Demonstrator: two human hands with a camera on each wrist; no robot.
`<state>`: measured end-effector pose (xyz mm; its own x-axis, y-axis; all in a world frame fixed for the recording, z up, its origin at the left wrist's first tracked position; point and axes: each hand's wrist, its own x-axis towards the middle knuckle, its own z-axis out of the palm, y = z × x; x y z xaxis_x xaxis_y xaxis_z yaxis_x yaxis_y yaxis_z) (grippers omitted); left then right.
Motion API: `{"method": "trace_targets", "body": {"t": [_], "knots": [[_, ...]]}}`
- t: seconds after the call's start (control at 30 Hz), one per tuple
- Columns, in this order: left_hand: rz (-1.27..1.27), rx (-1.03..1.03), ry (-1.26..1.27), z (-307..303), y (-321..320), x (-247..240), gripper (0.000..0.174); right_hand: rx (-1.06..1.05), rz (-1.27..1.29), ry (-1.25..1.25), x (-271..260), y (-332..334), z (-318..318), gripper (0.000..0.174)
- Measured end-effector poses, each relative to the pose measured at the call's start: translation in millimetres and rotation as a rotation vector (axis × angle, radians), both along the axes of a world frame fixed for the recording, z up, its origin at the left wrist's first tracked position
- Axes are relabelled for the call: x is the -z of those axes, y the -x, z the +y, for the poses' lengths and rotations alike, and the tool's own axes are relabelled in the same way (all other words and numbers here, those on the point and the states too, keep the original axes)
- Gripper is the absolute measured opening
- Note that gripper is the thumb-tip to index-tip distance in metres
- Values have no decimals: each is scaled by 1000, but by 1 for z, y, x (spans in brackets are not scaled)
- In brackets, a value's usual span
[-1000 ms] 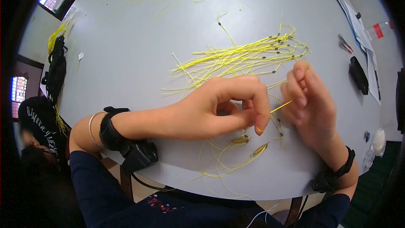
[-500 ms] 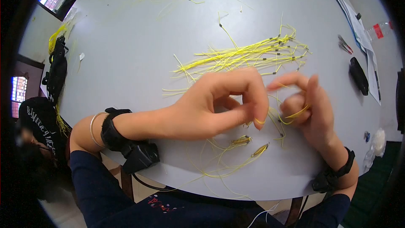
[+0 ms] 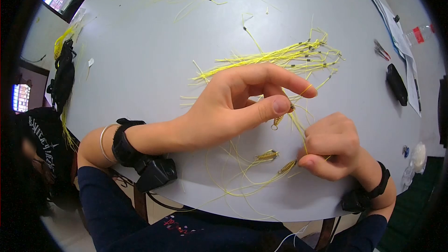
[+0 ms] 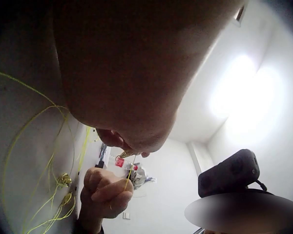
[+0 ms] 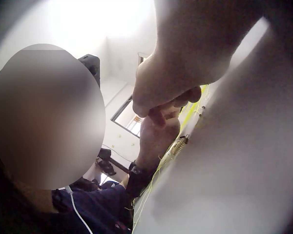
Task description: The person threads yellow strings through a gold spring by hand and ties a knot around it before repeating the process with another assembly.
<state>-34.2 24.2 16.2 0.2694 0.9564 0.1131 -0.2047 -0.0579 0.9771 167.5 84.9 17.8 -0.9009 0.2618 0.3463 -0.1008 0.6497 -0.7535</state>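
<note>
Grey tabletop [image 3: 154, 65] stretches to a red-labelled bottle [image 3: 418, 33] beside its right edge. Since earlier, the right hand [image 3: 332, 147] has dropped, fingers curled tightly on yellow cord [image 3: 298, 125]; the left hand [image 3: 249, 105] now extends its index, pinching a gold coil [image 3: 277, 122] under its thumb.
</note>
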Motion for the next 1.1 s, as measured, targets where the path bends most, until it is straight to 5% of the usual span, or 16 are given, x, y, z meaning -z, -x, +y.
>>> {"method": "trace_targets", "body": {"t": [0.13,0.2,0.63,0.8,1.1], "knots": [[74,72,67,0,0,0,25,-2,123,-106,-1,-6,1,24],[154,112,50,0,-1,1,25,361,366,113,-1,-10,-6,26],[272,266,92,-2,-2,-5,29,395,381,184,1,-13,-5,30],[-43,136,115,0,-3,-4,36,553,398,351,0,-6,-5,35],[-226,93,183,-1,1,1,14,646,259,627,-2,-2,-5,37]]}}
